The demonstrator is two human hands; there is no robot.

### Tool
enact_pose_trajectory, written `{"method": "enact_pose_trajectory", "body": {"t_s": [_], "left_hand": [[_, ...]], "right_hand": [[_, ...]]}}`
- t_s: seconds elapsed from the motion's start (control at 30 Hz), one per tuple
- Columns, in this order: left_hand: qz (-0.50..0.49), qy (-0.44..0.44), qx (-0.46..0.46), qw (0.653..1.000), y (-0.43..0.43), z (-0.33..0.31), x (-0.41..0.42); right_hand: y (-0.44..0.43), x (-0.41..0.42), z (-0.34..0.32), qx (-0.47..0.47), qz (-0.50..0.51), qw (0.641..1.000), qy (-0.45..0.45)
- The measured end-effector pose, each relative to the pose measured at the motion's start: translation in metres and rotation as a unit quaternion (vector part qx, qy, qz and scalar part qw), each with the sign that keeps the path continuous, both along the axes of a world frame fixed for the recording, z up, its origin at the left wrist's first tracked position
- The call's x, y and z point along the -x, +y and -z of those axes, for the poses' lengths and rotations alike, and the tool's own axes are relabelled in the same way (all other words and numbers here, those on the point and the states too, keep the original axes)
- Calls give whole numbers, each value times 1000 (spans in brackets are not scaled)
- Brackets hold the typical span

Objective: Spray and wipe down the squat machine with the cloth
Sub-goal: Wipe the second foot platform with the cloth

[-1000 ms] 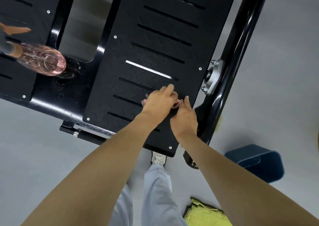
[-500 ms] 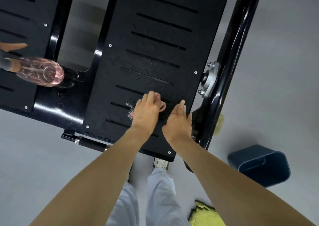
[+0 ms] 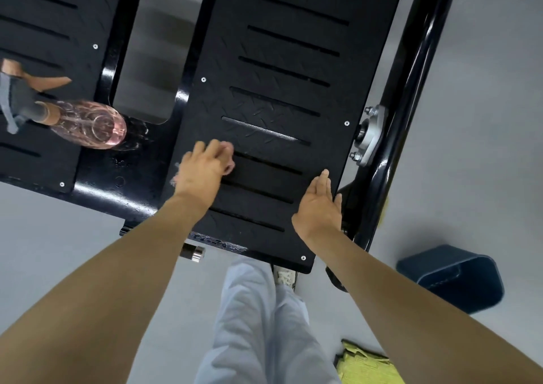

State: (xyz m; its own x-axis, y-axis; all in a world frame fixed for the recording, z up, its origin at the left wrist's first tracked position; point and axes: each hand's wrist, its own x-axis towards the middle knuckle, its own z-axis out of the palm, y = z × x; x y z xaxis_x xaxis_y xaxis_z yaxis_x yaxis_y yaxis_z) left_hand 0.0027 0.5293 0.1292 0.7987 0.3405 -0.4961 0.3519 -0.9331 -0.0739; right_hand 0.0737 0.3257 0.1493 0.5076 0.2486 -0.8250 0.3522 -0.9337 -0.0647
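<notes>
Head view. The left hand (image 3: 202,169) is gripping the pink cloth (image 3: 230,163), fingers curled, against the squat machine footplate (image 3: 279,104). The right hand (image 3: 318,207) is lying flat, fingers straight, at the plate's right edge, apart from the left. The spray bottle (image 3: 91,125) is resting on the machine, further left.

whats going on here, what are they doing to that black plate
A person is wiping the plate. The left hand grips a small pink cloth and presses it on the plate, with its fingers curled over it. The right hand rests flat at the plate's right edge. The spray bottle sits to the left, untouched.
</notes>
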Motion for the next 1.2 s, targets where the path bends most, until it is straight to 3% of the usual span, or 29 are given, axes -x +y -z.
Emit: {"method": "enact_pose_trajectory", "body": {"t_s": [0.23, 0.3, 0.4, 0.5, 0.57, 0.63, 0.7, 0.9, 0.97, 1.13, 1.2], "left_hand": [[-266, -56, 17, 962, -48, 0, -20], [-218, -55, 62, 972, -73, -5, -28], [-34, -112, 113, 987, -89, -9, -24], [88, -78, 78, 990, -65, -1, -18], [46, -96, 39, 994, -36, -4, -12], [1, -53, 0, 999, -5, -2, 2], [-37, -16, 1, 999, 14, -1, 11], [-228, -50, 44, 971, -24, -1, -9], [-206, -63, 74, 974, -54, -2, -17], [-28, -53, 184, 981, -127, -7, -40], [-20, -49, 191, 980, -125, -6, -45]], "right_hand": [[3, 4, 2, 1, 22, 1000, -10], [4, 4, 2, 1, 23, 1000, -15], [4, 5, 1, 3, 24, 1000, -15], [3, 3, -1, -2, 30, 1000, -5], [2, 2, -2, -3, 35, 999, 0], [3, 2, -2, -6, 44, 999, 5], [3, 2, -1, -8, 57, 998, 8], [6, -1, -2, -20, 79, 996, 18], [3, -4, -3, -30, 80, 996, 20], [-6, -11, -7, -73, 75, 994, 24], [-11, -15, -8, -93, 83, 992, 15]]}}
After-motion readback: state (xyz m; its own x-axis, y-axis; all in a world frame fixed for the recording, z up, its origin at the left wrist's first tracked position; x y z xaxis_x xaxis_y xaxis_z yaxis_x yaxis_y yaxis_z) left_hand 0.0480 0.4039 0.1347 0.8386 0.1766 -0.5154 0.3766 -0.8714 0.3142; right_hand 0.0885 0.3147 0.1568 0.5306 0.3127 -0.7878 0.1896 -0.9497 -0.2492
